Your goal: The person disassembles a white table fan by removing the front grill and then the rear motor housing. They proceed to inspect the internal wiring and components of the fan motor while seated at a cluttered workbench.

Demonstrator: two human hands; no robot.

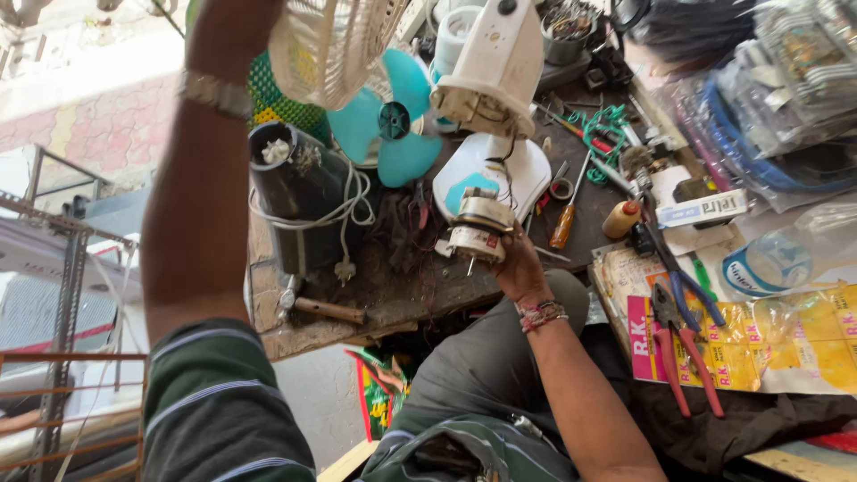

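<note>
R hand (516,268) had a closed grip on the fan motor (478,228), a cream-and-metal unit w/ its shaft pointing down, held over the near edge of the bench (393,295). L arm was raised toward 11 o'clock, wristwatch (214,93) showing; L hand itself sat at the frame top behind the cream fan guard (326,45), so its grip couldn't be told. At 12 o'clock from the motor stood the white fan housing (491,67), w/ the teal blade (388,120) at approx 10 o'clock. A black jar w/ white cord (299,201) was at 9 o'clock, and a wooden-handled hammer (326,310) lay at 8 o'clock. An orange-handled screwdriver (565,219) lay just at 3 o'clock. Red pliers (678,353) and blue pliers (687,295) rested on yellow packets (803,344) around 4 o'clock, well apart from the motor.
</note>
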